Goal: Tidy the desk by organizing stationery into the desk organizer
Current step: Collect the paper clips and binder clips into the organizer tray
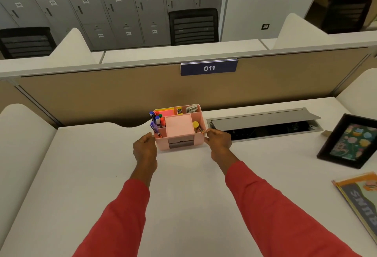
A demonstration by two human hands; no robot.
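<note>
**Q:** Currently, where is the desk organizer (184, 148) located?

**A:** It stands upright at the centre of the frame, on the white desk (183, 191), close to the tan partition (102, 95). Its body is pink. The markers (156, 121) with blue and purple caps occupy the left compartments. Sticky notes (165, 112) fill the rear left compartment, and metal clips (192, 108) lie in the rear right one. A pink pad (179, 127) fills the middle section. A yellow-capped item (195, 124) stands in the right compartment.

**Q:** State the condition of each hand.

**A:** The left hand (144, 147) is at the organizer's lower left corner, with the fingers curled. Contact with the wall cannot be confirmed, so its grip cannot be determined. The right hand (219, 142) is at the organizer's right wall, with thumb and forefinger drawn together at the rim. Whether they pinch the wall, a small item at the rim or nothing cannot be determined. Both arms wear red sleeves (275, 205).

**Q:** List the surrounding items.

**A:** A grey cable tray (265, 121) with its lid raised is just right of the organizer. A black picture frame (324, 151) lies at the right edge of the frame. A booklet (363, 197) lies at the lower right. A blue sign (209, 68) reading 011 is fixed to the top of the partition. Grey lockers (112, 7) fill the upper left.
</note>
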